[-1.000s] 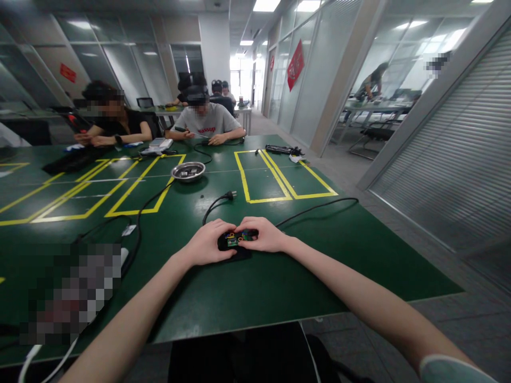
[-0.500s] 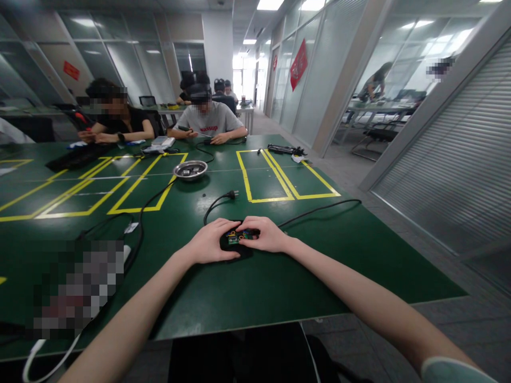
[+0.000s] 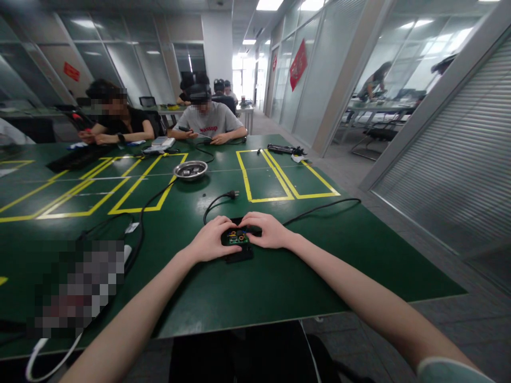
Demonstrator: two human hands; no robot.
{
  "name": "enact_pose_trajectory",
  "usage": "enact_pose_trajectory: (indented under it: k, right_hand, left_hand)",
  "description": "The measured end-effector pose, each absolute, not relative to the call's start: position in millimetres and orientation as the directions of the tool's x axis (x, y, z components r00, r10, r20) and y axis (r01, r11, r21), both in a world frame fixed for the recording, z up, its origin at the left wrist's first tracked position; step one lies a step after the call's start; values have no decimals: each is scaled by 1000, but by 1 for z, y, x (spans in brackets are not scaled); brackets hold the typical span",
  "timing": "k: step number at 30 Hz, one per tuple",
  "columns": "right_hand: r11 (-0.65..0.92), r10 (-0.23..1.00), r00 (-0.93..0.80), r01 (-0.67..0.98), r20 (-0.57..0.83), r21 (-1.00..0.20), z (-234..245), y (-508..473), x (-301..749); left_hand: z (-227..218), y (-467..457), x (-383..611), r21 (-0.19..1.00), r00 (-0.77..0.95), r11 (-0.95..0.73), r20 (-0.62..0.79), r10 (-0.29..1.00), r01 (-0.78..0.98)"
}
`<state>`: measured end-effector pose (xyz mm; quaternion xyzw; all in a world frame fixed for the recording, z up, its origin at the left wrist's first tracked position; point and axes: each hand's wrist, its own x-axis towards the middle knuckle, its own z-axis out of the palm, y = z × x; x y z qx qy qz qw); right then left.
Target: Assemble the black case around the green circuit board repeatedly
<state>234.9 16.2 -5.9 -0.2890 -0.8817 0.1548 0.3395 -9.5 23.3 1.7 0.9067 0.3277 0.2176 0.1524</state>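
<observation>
A small green circuit board (image 3: 238, 239) with copper-coloured coils lies between my hands, in or over a dark casing whose inside is mostly hidden. My left hand (image 3: 208, 240) curls around its left end, thumb along the near edge and fingers along the far edge. At the right end, my right hand (image 3: 268, 231) grips the board, fingertips at the far side and thumb near the front. A flat black case piece (image 3: 240, 255) shows just below the board on the table. Black cords run out behind both hands, one ending in a plug (image 3: 232, 194).
On the green table (image 3: 319, 255) are a metal bowl (image 3: 190, 171) with small metal parts, yellow tape outlines (image 3: 271, 200) and a folded black tripod-like object (image 3: 285, 149). A power strip (image 3: 126, 258), partly blurred, lies at left. Two people sit across the table.
My right hand has shifted slightly right and up, uncovering more of the board. The black case piece beneath now shows more. My left hand stays nearly in place.
</observation>
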Motion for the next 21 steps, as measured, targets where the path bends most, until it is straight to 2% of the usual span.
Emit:
enact_pose_trajectory:
  k: [3,10,21]
  right_hand:
    - [781,624,-603,456,497,-427,-3,20,243]
    - [712,694,-593,488,407,-504,-12,32,251]
    - [698,704,-590,477,394,-534,-17,35,250]
  left_hand:
    - [1,24,-8,414,675,-733,308,670,539]
    - [-1,27,-7,401,664,-735,327,673,547]
    - [-3,31,-4,398,627,-708,332,704,584]
